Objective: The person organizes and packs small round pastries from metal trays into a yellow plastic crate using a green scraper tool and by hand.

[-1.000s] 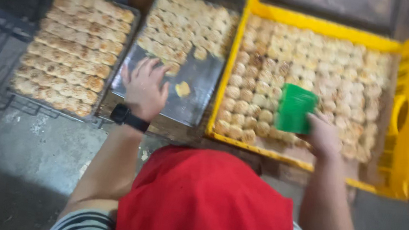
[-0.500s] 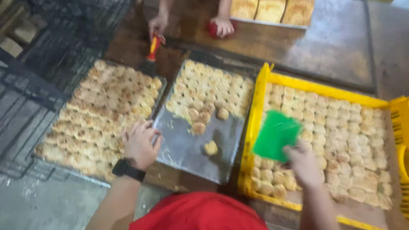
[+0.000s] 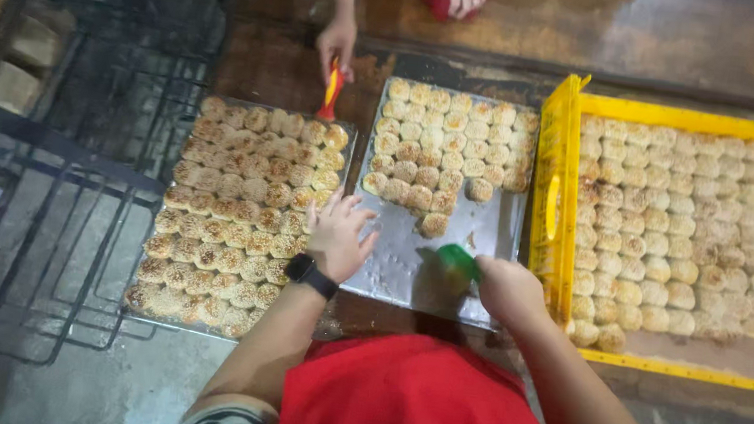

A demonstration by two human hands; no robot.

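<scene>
Head view: right hand (image 3: pixel 506 289) grips green scraper (image 3: pixel 459 262) over half-bare tray (image 3: pixel 409 266)

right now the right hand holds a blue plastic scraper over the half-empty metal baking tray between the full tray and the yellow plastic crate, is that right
Not quite: the plastic scraper in the right hand is green, not blue, as the head view shows. The rest holds: it is over the half-empty metal baking tray, which lies between the full tray of round pastries and the yellow plastic crate.
</scene>
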